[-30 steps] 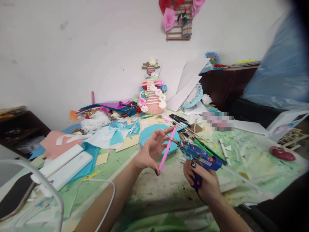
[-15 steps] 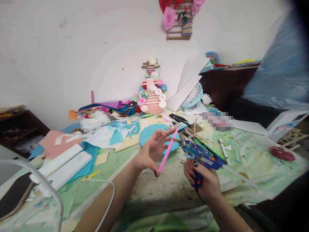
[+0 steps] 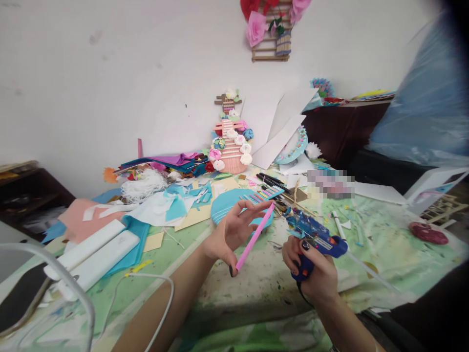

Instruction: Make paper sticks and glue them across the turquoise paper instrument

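Observation:
Between the thumb and a fingertip of my left hand (image 3: 234, 230) a thin pink strip (image 3: 255, 238) is held by its two ends, slanting up to the right. My right hand (image 3: 311, 266) is wrapped round the handle of a blue hot glue gun (image 3: 317, 234), its nozzle pointing left towards the strip but apart from it. A clear glue stick (image 3: 372, 271) sticks out of the gun's back. Behind my left hand lies a round light-blue piece (image 3: 222, 203) with a row of small coloured sticks (image 3: 266, 194) at its edge, partly hidden by the hand.
A flower-covered pink craft piece (image 3: 232, 146) leans on the wall. Pens (image 3: 271, 179) and a white marker (image 3: 340, 225) lie behind the glue gun. At left are white boxes (image 3: 102, 261), paper scraps (image 3: 154, 212), white string (image 3: 142, 185) and a white cable (image 3: 170, 293) crossing my left forearm.
The glue gun in my right hand has moved right and slightly down, so its nozzle no longer meets the pink strip. The strip's slant has shifted a little in my left hand.

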`<state>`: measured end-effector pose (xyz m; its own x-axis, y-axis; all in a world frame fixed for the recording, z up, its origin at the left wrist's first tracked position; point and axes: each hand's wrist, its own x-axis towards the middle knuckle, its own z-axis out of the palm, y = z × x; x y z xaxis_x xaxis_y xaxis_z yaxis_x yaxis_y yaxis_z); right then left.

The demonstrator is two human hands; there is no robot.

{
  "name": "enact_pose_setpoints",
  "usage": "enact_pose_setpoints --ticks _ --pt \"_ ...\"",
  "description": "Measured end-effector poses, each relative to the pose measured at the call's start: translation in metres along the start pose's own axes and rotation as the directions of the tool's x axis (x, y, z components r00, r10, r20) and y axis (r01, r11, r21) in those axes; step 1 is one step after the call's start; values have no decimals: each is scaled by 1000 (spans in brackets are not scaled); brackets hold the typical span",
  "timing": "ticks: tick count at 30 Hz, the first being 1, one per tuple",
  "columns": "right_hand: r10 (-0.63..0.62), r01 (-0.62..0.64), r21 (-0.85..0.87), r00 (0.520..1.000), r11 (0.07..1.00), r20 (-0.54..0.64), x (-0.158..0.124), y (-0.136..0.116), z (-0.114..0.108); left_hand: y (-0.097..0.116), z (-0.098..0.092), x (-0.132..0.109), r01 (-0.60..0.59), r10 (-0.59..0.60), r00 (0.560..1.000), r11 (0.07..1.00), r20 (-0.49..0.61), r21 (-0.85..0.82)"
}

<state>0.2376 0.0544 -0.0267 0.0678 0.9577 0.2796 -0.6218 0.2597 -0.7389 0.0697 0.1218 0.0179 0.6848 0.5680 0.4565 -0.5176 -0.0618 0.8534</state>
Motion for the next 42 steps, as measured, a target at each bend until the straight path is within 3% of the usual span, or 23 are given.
enact_pose_setpoints --ticks 24,28,30,32,33,34,36,38,39,40,42 --pt "-43 43 -15 999 999 -13 1 4 -2 2 1 -1 26 -26 1000 998 2 51" --pt "-45 41 -88 998 995 -44 -1 3 -1 2 -1 0 28 -29 1000 997 5 78" --pt "-86 59 -227 990 972 -109 0 -2 -7 1 -4 1 29 -29 1000 995 -4 96" --pt "-207 79 -496 956 865 -208 3 -12 -20 1 -8 2 30 -26 999 992 -33 119" --pt "-300 70 -660 923 748 -242 7 -20 -28 1 -10 2 28 -21 998 991 -54 131" --pt "-419 44 -812 872 581 -253 11 -30 -36 1 -12 3 23 -12 997 989 -77 143" --pt "-559 -139 -972 798 191 -224 23 -53 -54 1 -16 3 3 16 993 987 -121 160" --pt "-557 -411 -888 795 -205 -240 36 -77 -72 2 -20 4 -27 53 987 985 -151 171" --pt "-539 -496 -800 799 -338 -267 43 -88 -81 3 -22 3 -46 75 984 984 -159 174" --pt "-488 -532 -727 817 -434 -307 49 -98 -92 4 -23 3 -67 97 982 982 -164 176" --pt "-445 -601 -621 796 -502 -411 61 -113 -117 7 -26 3 -101 132 975 979 -177 176"
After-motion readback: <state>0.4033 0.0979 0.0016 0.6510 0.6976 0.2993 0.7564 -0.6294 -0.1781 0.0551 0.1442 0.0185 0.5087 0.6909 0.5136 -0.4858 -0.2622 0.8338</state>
